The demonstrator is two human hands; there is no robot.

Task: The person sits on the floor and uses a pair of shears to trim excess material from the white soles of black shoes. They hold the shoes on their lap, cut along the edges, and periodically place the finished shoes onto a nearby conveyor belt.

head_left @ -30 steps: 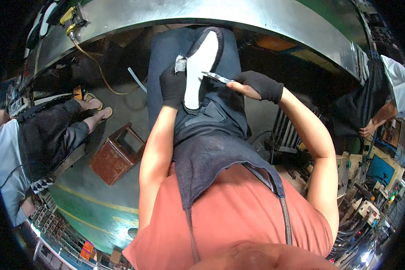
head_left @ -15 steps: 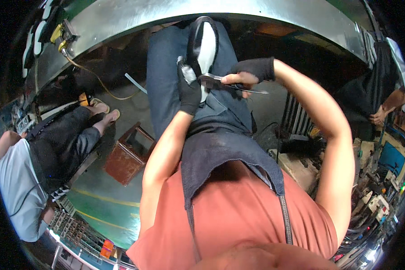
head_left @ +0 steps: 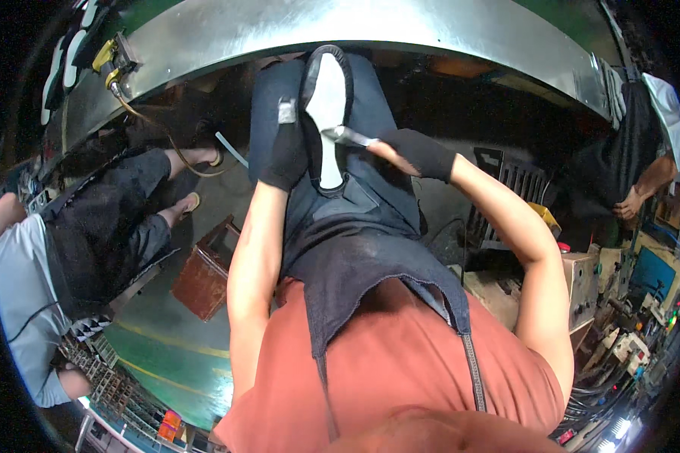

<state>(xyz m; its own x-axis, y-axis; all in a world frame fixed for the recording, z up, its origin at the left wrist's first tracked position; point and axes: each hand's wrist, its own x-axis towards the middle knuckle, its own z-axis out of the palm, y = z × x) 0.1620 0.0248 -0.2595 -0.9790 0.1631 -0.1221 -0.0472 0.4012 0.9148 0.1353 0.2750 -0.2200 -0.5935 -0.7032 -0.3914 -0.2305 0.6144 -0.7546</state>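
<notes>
An unfinished black shoe (head_left: 346,79) lies sole up across my thighs, its toe pointing away from me. A long white insole (head_left: 328,102) covers its bottom inside the black rim. My left hand (head_left: 283,155), in a black glove with white wrapping on one digit, grips the shoe's left side; the fingers beneath are hidden. My right hand (head_left: 412,151), also in a black glove, is closed around a metal hand tool (head_left: 347,137) that looks like pincers. The tool's head rests at the narrow middle of the insole. My palm hides most of its handle.
A metal bench (head_left: 279,30) curves across the far side, with a yellow tool (head_left: 107,60) on a hose at its left. A brown box-like stool (head_left: 202,283) stands left of me. One person (head_left: 26,253) sits at left; another person's hand (head_left: 629,205) shows at right near machinery.
The shoe has shifted slightly left and nearer, its insole now facing up more. My left hand has moved left. My right hand has turned, bringing the tool's head onto the insole's middle.
</notes>
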